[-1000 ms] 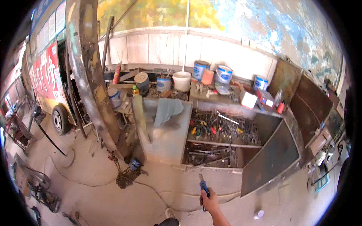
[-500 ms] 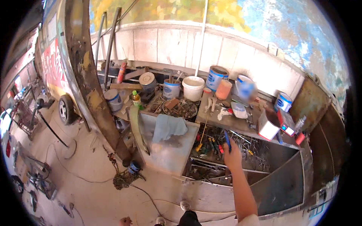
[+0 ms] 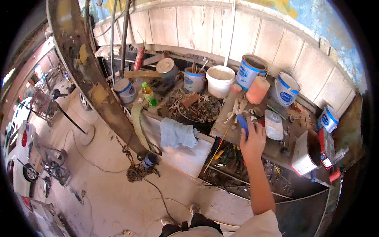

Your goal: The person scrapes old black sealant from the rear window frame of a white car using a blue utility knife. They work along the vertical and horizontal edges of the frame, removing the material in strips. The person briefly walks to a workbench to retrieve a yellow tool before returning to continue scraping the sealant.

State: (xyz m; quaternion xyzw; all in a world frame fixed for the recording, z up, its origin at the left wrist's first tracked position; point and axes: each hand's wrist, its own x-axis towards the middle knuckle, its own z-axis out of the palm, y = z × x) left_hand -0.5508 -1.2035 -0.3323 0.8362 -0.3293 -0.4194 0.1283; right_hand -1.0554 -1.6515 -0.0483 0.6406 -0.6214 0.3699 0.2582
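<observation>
My right hand is stretched forward over the front edge of the bench. It is closed on a slim blue tool, whose exact kind I cannot make out. The tool points up and away, beside crumpled pale gloves or rags. Right of the hand lies a white, rounded flat container. Below the forearm, an open drawer holds screwdrivers with yellow, red and dark handles among loose metal tools. My left hand is not in view.
Behind stand a white bucket, blue-and-white cans and an orange-red cylinder. A debris-filled basin, green-capped bottle and blue cloth are left. Nearby are a steel post, floor chain and cable.
My right hand has moved from over the tool drawer, up and away, to above the bench top with the blue tool. The whole view has shifted, bringing the bench closer.
</observation>
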